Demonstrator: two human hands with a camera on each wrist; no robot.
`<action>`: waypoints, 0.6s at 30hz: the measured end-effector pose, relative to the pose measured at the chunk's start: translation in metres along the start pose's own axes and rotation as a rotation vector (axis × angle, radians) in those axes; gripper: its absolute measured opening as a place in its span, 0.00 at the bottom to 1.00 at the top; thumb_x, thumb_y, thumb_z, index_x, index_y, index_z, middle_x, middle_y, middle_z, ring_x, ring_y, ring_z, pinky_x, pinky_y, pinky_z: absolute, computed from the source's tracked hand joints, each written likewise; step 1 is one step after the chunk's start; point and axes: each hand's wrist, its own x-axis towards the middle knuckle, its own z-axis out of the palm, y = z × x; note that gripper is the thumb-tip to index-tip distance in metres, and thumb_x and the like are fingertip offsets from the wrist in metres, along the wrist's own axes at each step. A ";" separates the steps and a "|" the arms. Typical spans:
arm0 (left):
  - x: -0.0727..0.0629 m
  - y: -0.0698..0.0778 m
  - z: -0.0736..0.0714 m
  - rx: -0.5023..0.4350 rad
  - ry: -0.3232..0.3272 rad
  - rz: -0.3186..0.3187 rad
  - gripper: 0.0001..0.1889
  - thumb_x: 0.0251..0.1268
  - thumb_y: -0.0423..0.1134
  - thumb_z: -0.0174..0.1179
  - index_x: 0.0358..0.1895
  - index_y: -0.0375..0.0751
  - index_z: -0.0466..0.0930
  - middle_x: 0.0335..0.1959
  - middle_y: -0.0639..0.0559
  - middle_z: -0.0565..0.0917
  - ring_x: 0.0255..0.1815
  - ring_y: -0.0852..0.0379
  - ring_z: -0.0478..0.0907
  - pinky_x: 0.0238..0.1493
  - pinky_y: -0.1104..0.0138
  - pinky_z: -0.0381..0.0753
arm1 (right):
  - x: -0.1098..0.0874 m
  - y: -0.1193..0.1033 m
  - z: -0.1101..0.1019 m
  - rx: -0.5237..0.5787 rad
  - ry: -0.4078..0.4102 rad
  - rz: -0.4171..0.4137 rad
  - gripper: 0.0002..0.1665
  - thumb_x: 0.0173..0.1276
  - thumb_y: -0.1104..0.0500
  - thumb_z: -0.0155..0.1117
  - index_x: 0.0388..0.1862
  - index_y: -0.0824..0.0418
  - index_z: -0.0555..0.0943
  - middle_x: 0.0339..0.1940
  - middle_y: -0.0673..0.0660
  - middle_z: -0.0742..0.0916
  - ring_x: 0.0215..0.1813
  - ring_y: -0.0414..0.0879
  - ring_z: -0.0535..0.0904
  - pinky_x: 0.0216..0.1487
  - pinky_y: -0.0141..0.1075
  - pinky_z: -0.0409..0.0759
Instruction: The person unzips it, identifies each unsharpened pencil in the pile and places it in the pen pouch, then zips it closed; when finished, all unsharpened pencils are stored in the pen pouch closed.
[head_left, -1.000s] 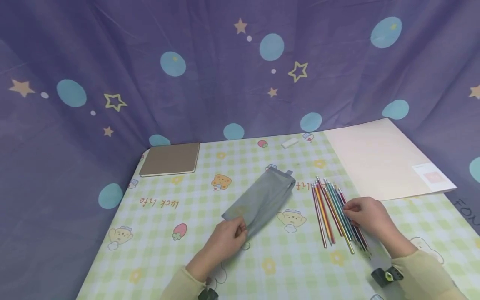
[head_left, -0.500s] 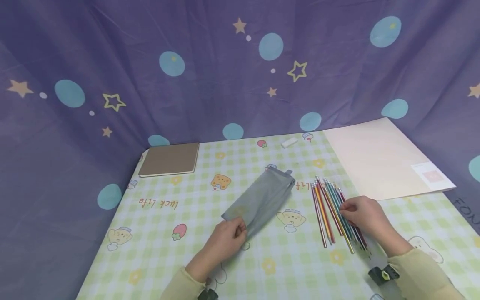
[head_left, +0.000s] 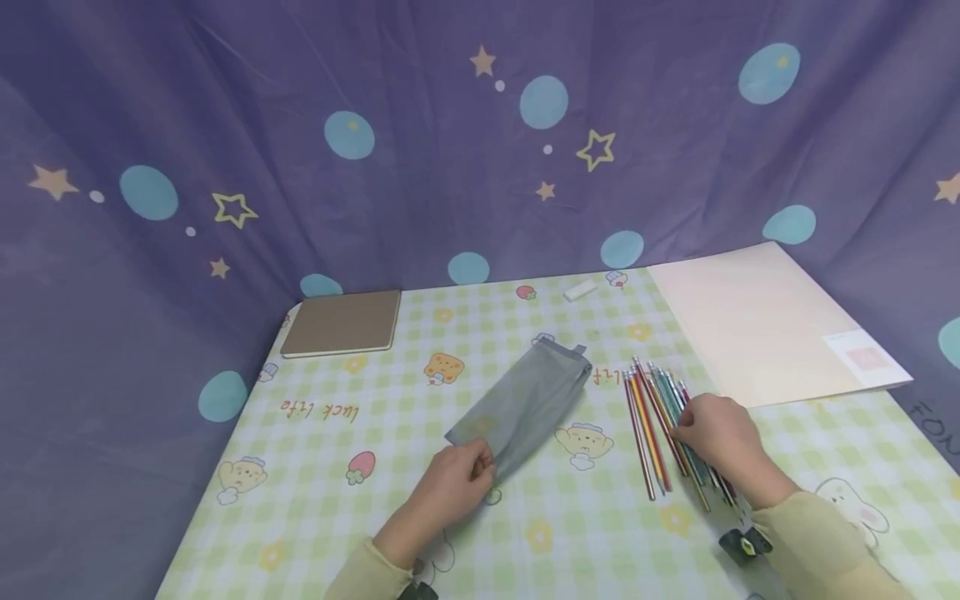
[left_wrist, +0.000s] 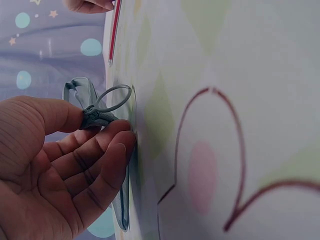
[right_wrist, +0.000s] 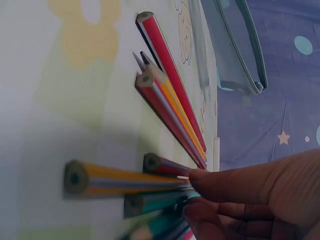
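A grey-blue zippered pouch (head_left: pixel 525 400) lies flat and slanted across the middle of the table. At its near end my left hand (head_left: pixel 452 482) pinches the corner. The left wrist view shows thumb and fingers on the zip end, beside a ring-shaped pull (left_wrist: pixel 116 98). To the right, a loose group of pencils (head_left: pixel 651 433) in red, yellow and teal lies fanned out. My right hand (head_left: pixel 718 435) is over the right side of the group. In the right wrist view its thumb and fingertips pinch among a yellow pencil (right_wrist: pixel 120 179) and teal ones (right_wrist: pixel 155 202); the exact contact is partly hidden.
A brown notebook (head_left: pixel 343 323) lies at the back left corner. A white eraser (head_left: pixel 581 290) is near the back edge. A large cream sheet (head_left: pixel 772 325) covers the back right. A purple patterned curtain (head_left: pixel 420 192) hangs behind the table.
My right hand has moved left across the pencils, onto the teal and yellow ones. My left hand stays at the pouch's near corner. The head view has tilted slightly.
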 end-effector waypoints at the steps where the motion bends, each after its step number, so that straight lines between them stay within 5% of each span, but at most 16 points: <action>1: 0.000 0.000 0.000 0.001 0.000 -0.002 0.06 0.64 0.35 0.61 0.30 0.47 0.75 0.16 0.64 0.71 0.17 0.68 0.65 0.23 0.71 0.68 | 0.000 -0.001 0.000 -0.005 -0.003 0.007 0.11 0.56 0.60 0.73 0.19 0.62 0.82 0.18 0.51 0.81 0.21 0.45 0.72 0.25 0.41 0.71; 18: 0.000 0.000 0.001 -0.004 0.020 0.015 0.06 0.63 0.34 0.61 0.29 0.47 0.76 0.16 0.65 0.71 0.17 0.68 0.65 0.23 0.71 0.68 | 0.010 -0.003 -0.003 0.022 -0.156 0.122 0.11 0.59 0.61 0.72 0.25 0.68 0.82 0.18 0.54 0.80 0.19 0.43 0.76 0.24 0.36 0.74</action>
